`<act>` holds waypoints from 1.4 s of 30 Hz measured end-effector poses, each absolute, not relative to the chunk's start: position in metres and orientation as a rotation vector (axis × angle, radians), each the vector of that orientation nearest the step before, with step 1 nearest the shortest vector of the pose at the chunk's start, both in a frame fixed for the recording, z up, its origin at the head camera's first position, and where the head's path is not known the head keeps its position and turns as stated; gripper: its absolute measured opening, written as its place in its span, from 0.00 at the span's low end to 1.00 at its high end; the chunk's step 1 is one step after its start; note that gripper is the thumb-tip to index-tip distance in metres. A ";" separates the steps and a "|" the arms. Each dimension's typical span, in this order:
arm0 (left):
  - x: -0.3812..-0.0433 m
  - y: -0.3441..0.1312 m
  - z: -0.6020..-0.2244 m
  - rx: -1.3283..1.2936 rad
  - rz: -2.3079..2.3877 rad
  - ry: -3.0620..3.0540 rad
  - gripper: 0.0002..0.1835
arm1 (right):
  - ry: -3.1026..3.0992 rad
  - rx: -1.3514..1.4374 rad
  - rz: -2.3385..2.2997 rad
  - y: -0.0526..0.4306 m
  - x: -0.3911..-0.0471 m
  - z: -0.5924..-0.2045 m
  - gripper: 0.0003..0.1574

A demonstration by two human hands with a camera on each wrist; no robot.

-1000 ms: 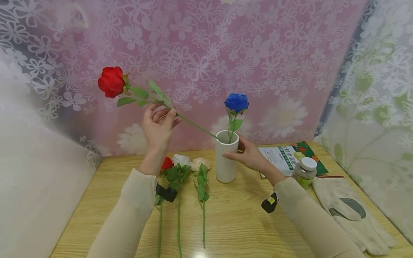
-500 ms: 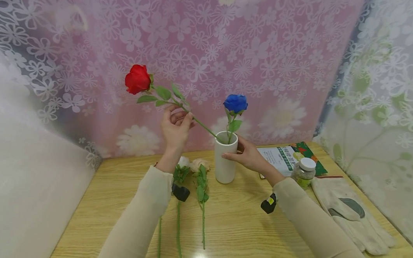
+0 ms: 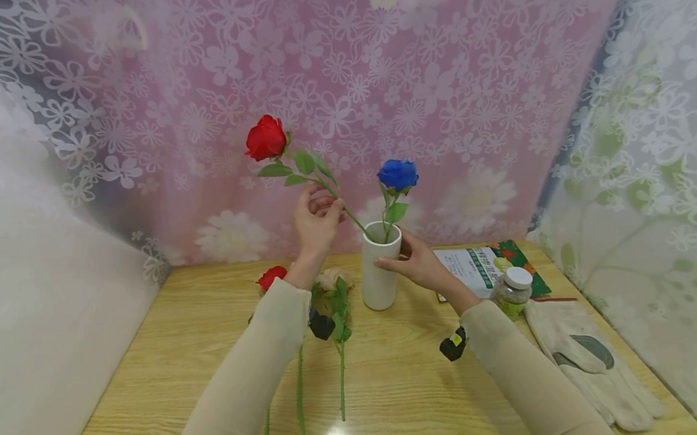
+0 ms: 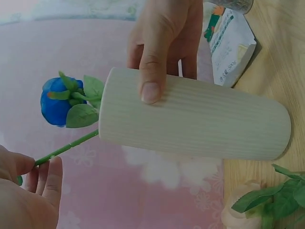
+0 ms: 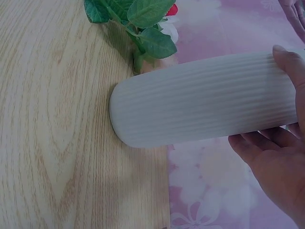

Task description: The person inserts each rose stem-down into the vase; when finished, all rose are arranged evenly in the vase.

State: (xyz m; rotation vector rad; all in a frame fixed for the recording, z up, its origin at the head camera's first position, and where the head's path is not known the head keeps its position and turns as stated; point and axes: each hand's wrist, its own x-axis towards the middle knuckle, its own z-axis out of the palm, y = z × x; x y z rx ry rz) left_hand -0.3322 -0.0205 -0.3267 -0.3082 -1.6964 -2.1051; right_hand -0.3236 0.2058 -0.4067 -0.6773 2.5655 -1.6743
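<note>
My left hand point(image 3: 318, 222) pinches the green stem of a red rose point(image 3: 265, 138) between thumb and fingers. The rose leans up to the left, and its lower stem runs into the mouth of a white ribbed vase point(image 3: 380, 275). A blue rose point(image 3: 398, 175) stands in that vase, its stem against the right side of the rim. My right hand point(image 3: 417, 261) grips the vase near its top, thumb in front and fingers behind, as the right wrist view of the vase point(image 5: 205, 100) also shows. The vase stands upright on the table.
On the wooden table point(image 3: 410, 385) lie a cream rose point(image 3: 339, 310) and another red rose point(image 3: 271, 277), with a further stem partly hidden by my left sleeve. To the right are a printed packet point(image 3: 469, 268), a lidded jar point(image 3: 513, 291) and work gloves point(image 3: 593, 362). A floral curtain hangs behind.
My left hand has moved right and slightly down with the red rose, whose stem end has gone from the vase's rim down inside it. The right hand keeps its grip on the vase.
</note>
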 end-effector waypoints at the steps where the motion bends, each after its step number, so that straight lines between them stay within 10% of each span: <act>1: -0.333 -0.019 -0.328 -0.310 -2.101 -1.701 0.22 | 2.563 -0.678 -1.676 0.206 -0.323 -0.407 0.49; 42: -0.327 -0.037 -0.367 -0.451 -1.767 -2.344 0.18 | 2.569 -0.659 -1.669 0.205 -0.325 -0.408 0.52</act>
